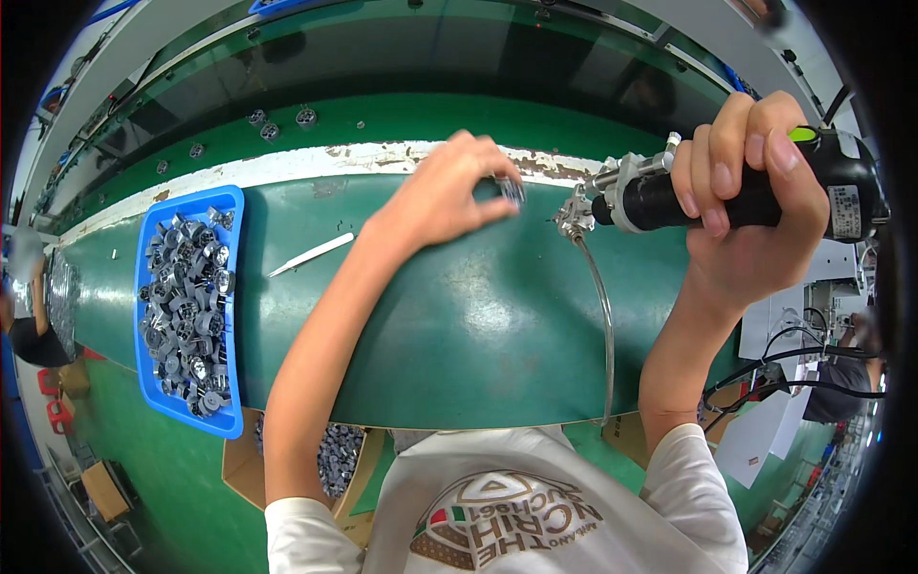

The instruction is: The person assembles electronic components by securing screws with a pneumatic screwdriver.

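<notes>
My right hand (751,177) is wrapped around a black electric screwdriver (660,203) held sideways over the right of the table. Its metal nose (576,212) points left, and a clear hose (604,316) hangs from it toward the table's near edge. Thumb and fingers of my left hand (449,191) pinch a small round grey part (513,192), partly hidden by the fingers. A short gap separates this part from the screwdriver's nose. White tweezers (313,253) lie on the green table (459,354), left of my left forearm.
At left, a blue tray (236,383) is heaped with similar grey parts. Beyond a worn white ledge (287,165), several parts sit on a green strip (402,122). Below the near edge stands a cardboard box (241,469) of parts. Black cables (765,362) cross at right. Other people are at both sides.
</notes>
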`<control>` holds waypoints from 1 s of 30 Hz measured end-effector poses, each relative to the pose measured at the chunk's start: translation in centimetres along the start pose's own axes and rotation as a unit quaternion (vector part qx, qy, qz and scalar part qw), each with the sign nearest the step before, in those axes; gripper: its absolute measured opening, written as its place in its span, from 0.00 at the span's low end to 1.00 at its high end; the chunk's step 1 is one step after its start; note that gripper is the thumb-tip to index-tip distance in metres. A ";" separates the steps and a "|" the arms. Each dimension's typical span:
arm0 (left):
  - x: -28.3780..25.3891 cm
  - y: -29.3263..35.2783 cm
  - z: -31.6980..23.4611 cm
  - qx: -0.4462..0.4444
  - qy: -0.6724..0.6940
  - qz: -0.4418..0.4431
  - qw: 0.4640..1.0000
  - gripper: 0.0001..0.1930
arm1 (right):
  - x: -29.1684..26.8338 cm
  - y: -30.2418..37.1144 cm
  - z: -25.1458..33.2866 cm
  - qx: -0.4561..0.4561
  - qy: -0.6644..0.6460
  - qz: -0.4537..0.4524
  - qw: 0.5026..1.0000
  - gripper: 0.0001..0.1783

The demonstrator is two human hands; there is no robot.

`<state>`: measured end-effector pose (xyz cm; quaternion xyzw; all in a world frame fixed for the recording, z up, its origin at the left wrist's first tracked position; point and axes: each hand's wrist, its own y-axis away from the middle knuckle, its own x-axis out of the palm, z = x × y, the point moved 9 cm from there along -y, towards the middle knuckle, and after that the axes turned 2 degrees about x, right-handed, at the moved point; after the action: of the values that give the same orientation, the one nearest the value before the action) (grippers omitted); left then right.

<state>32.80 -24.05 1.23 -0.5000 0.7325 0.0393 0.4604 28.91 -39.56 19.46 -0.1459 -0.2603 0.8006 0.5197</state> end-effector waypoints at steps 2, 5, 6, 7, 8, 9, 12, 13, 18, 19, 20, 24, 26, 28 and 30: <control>1.1 1.3 -1.4 -0.006 0.053 0.042 0.998 0.14 | 0.4 0.0 -0.1 -0.003 -0.006 0.001 1.000 0.10; 2.4 2.6 -1.0 -0.017 0.059 0.040 0.997 0.15 | 0.8 0.1 -0.3 -0.005 -0.024 0.005 1.000 0.10; 2.5 2.8 -0.9 -0.021 0.055 0.029 0.998 0.15 | 1.0 0.1 -0.4 -0.004 -0.039 0.010 0.999 0.10; 2.5 3.0 -1.0 -0.026 0.061 0.026 0.997 0.15 | 1.1 0.1 -0.7 0.000 -0.039 0.009 0.999 0.10; 2.6 3.0 -1.0 -0.027 0.064 0.027 0.997 0.15 | 1.4 0.1 -1.1 0.001 -0.052 0.018 0.998 0.10; 2.6 3.0 -0.8 -0.033 0.063 0.027 0.997 0.14 | 1.6 0.1 -1.3 0.002 -0.065 0.027 0.998 0.10; 2.6 2.9 -0.5 -0.036 0.061 0.023 0.997 0.14 | 2.7 0.2 -1.4 -0.012 -0.036 0.042 0.998 0.10; 2.5 2.8 -0.5 -0.034 0.059 0.020 0.998 0.14 | 2.7 0.2 -1.6 -0.009 -0.037 0.043 0.998 0.10; 2.8 3.0 -0.3 -0.039 0.059 0.022 0.997 0.14 | 3.3 0.3 -2.2 -0.010 0.003 0.051 0.999 0.11; 2.7 3.0 -0.4 -0.033 0.060 0.018 0.997 0.14 | 3.1 0.2 -2.4 -0.009 0.003 0.051 0.999 0.11; 2.7 3.0 -0.5 -0.033 0.061 0.019 0.997 0.14 | 2.8 0.0 -2.9 0.004 -0.026 0.058 0.998 0.11; 2.8 2.7 -0.7 -0.031 0.057 0.019 0.998 0.15 | 2.4 0.0 -3.4 0.023 -0.046 0.049 0.997 0.11; 2.7 3.0 -0.4 -0.036 0.053 0.020 0.998 0.15 | 2.7 0.0 -3.9 0.022 -0.048 0.050 0.997 0.11; 2.7 3.1 -0.3 -0.039 0.052 0.018 0.998 0.15 | 2.8 0.0 -4.2 0.020 -0.045 0.050 0.998 0.11; 2.7 3.0 -0.4 -0.037 0.052 0.017 0.998 0.15 | 2.8 0.0 -4.3 0.027 -0.048 0.045 0.997 0.12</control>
<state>30.05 -24.65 -1.73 -0.5054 0.7621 0.0484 0.4017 29.90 -35.90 16.00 -0.1051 -0.2561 0.8362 0.4735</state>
